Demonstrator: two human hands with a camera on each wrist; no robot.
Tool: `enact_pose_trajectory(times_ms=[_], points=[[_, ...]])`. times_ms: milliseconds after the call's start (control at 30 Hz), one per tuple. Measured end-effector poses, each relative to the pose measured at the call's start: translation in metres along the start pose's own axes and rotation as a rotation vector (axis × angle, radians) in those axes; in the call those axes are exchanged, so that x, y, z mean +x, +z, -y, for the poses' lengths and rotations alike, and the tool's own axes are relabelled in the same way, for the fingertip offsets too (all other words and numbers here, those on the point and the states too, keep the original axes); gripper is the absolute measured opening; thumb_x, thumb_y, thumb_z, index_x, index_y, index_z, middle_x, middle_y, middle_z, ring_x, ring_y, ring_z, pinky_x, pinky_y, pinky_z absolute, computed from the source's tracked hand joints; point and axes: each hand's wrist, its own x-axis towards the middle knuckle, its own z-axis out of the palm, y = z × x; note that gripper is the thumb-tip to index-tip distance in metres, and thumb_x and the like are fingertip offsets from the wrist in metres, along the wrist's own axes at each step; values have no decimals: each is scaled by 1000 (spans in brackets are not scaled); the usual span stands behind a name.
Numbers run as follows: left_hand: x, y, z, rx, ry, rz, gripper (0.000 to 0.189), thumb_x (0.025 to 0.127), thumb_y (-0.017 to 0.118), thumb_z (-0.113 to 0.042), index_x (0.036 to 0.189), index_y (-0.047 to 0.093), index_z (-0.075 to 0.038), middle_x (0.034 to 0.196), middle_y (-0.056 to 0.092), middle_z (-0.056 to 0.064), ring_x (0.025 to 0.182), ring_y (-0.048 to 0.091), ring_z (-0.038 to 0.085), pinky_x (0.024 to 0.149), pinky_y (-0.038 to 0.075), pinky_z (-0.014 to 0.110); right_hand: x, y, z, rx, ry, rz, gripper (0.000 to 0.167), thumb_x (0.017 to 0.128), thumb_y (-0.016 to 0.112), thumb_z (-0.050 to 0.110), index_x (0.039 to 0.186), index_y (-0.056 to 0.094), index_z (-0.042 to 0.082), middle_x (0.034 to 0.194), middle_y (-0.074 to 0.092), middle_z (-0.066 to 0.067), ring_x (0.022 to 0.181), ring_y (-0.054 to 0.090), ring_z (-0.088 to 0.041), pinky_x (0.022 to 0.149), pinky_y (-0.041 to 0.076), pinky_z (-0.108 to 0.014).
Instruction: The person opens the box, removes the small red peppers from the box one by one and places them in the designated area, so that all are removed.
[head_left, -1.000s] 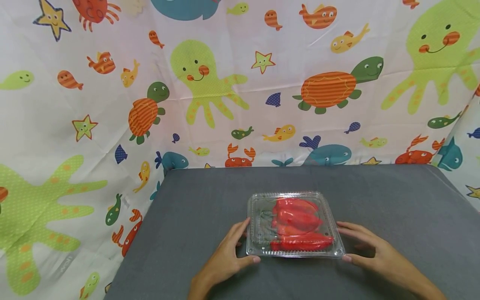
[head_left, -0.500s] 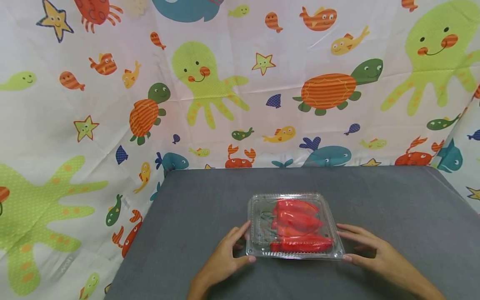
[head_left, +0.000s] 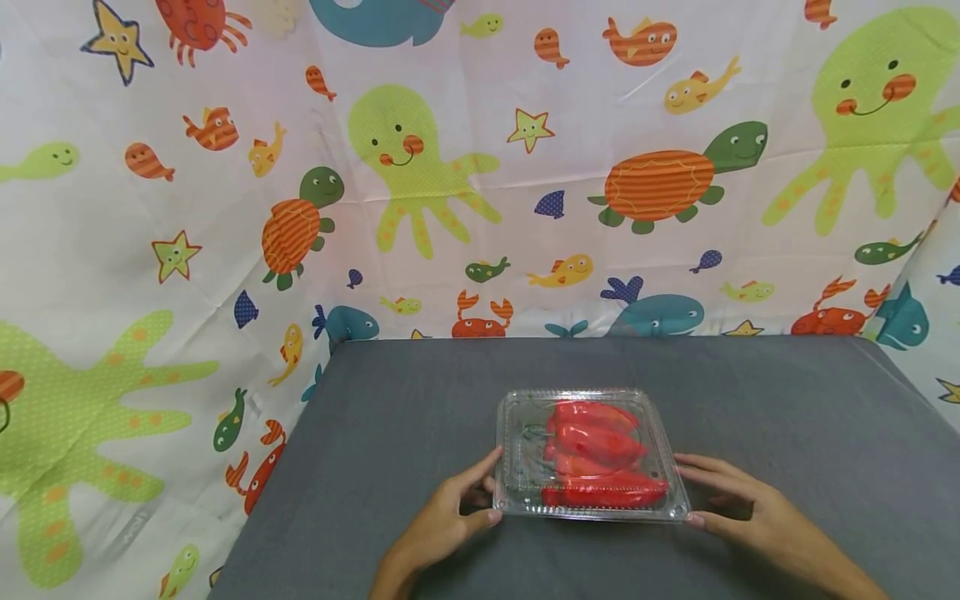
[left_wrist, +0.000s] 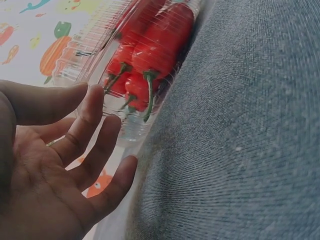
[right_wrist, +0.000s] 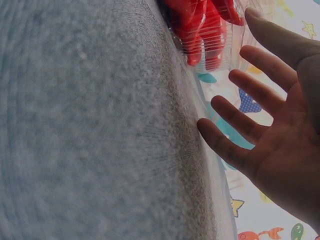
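Note:
A clear plastic clamshell box [head_left: 517, 467] with its lid down lies on the grey cloth. Several red peppers [head_left: 600, 446] with green stems fill it; the stems point left. My left hand [head_left: 441, 523] is at the box's left side, its index fingertip and thumb tip right at the edge. In the left wrist view those fingers are loosely bent, with nothing in the palm [left_wrist: 40, 175]. On the opposite side, my right hand [head_left: 757, 510] has fingers extended toward the box, thumb tip by the near right corner. Its fingers [right_wrist: 255, 92] are spread in the right wrist view.
Grey cloth [head_left: 420, 400] covers the table around the box. A white curtain [head_left: 465, 75] printed with sea animals hangs behind the table's far edge and along the left and right sides.
My left thumb has drawn back from the box's front edge to its left corner, the hand shifting slightly left. My right hand and the box stay nearly in place; the view tips slightly.

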Motion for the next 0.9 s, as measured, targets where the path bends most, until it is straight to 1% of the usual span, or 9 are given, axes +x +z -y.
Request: enact_pose_trajectory(times_ms=[167,333,500,533,633,733,767,800,900], points=[[0,0,-2,5,2,-3,75,99,71,-5,165,36,-7,113,67,13,100,69,13,95,56,29,0,1,0,4,3,3,61,97,78,34,151,60,15,155,54,-19,130,54,-43,83,56,-21],[-1,2,-5,14,-7,-28,73,98,71,-3,164,39,-5,112,66,10,98,66,9,94,55,28,0,2,0,-5,12,-2,60,96,79,34,150,61,14,153,56,-19,128,55,-41,82,56,-20],[0,5,-6,10,-8,-55,73,97,70,-1,163,40,-3,109,67,9,96,64,10,93,55,27,0,2,-2,-4,4,2,59,96,79,33,150,62,15,153,57,-18,128,55,-39,82,56,-20],[1,5,-6,14,-10,-58,73,96,70,0,163,40,-4,108,67,8,95,64,10,92,55,27,0,2,-2,-4,2,1,59,96,79,33,150,62,15,153,57,-18,128,56,-35,83,56,-21],[2,6,-4,28,-12,-66,73,96,70,1,162,41,-5,105,66,4,94,63,9,91,55,27,1,1,-2,-2,-5,-2,58,96,79,34,149,63,18,152,58,-16,126,56,-10,83,57,-21],[2,7,-3,44,-8,-71,74,94,69,3,162,41,-6,103,65,1,92,62,7,89,55,26,1,0,-3,-3,-14,-10,57,95,80,36,148,64,21,152,59,-15,119,45,15,84,57,-21],[2,7,-3,48,-6,-73,74,94,69,4,162,41,-6,102,65,0,91,62,7,88,55,26,1,0,-3,-3,-16,-11,57,95,80,36,147,64,21,151,59,-15,118,42,18,84,57,-21],[2,7,-3,52,-4,-75,74,94,69,4,162,41,-6,102,65,0,91,62,7,88,54,25,1,0,-3,-4,-18,-11,57,95,80,36,147,64,22,151,59,-14,117,41,19,84,57,-21],[3,7,-4,60,-6,-84,74,94,70,3,162,43,-7,101,65,-1,90,61,7,86,54,24,1,0,-4,-2,-16,-12,57,95,80,36,147,65,21,151,59,-15,119,46,15,83,57,-21]])
